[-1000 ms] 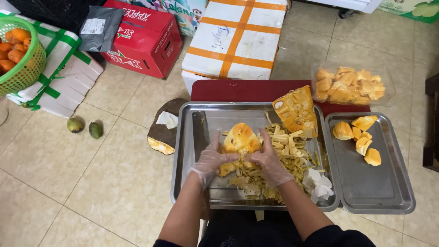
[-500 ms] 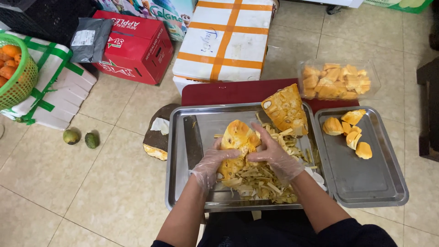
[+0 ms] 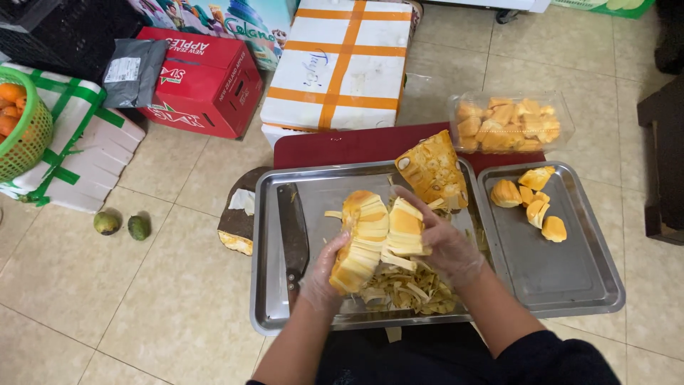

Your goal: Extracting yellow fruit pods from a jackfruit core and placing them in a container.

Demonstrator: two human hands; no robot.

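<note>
Both gloved hands clamp one yellow fibrous jackfruit chunk point(image 3: 374, 239), left hand point(image 3: 324, 274) under it, right hand point(image 3: 445, 246) on its right half, above the left steel tray point(image 3: 267, 314). One cleaver point(image 3: 292, 239) just left of left hand. One rind wedge point(image 3: 433, 170) beyond right hand. Five orange pods point(image 3: 531, 203) in right steel tray point(image 3: 570, 285), bare room near its front edge.

Bright even indoor light, soft shadows, sharp focus, slight wide-angle distortion.
</note>
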